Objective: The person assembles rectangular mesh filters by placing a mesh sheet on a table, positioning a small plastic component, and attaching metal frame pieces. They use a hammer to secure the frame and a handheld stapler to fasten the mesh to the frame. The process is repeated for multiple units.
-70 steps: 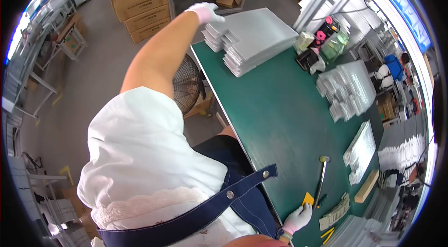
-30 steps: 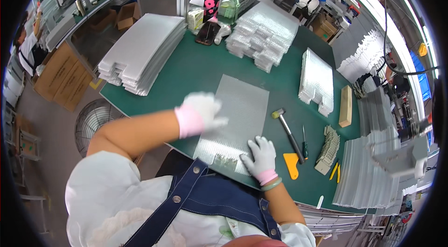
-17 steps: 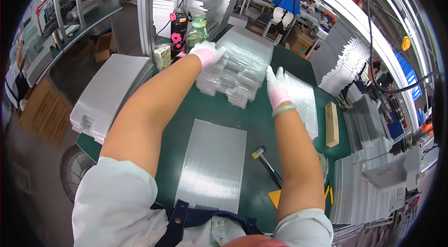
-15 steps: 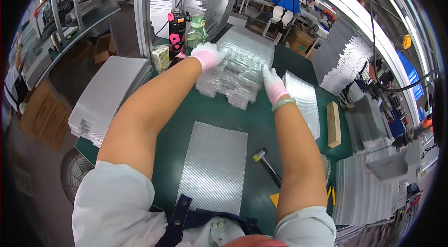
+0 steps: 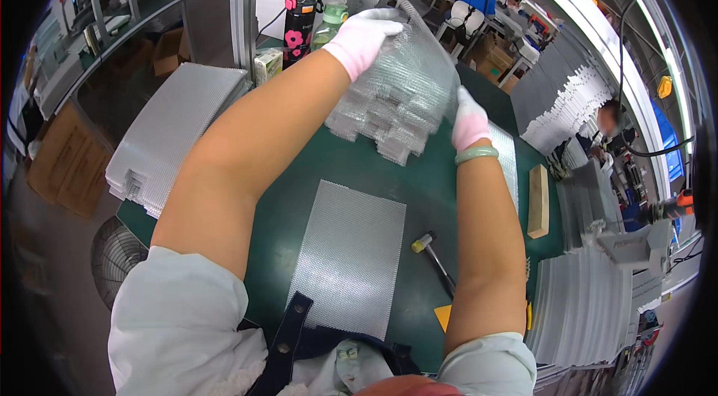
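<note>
Okay, so a translucent sheet (image 5: 431,48) is bent up off its pile (image 5: 385,112), top center of the frame. Its upper edge is gripped by the left hand (image 5: 365,41), fingers bunched; the right hand (image 5: 470,123) is held at its right edge, fingers close together, can't tell if anything's pinched. Lower center, a grey sheet (image 5: 351,250) is laid flat on the green table (image 5: 271,276), mallet (image 5: 439,265) just to its right. A wooden block (image 5: 538,201) is parked further right.
</note>
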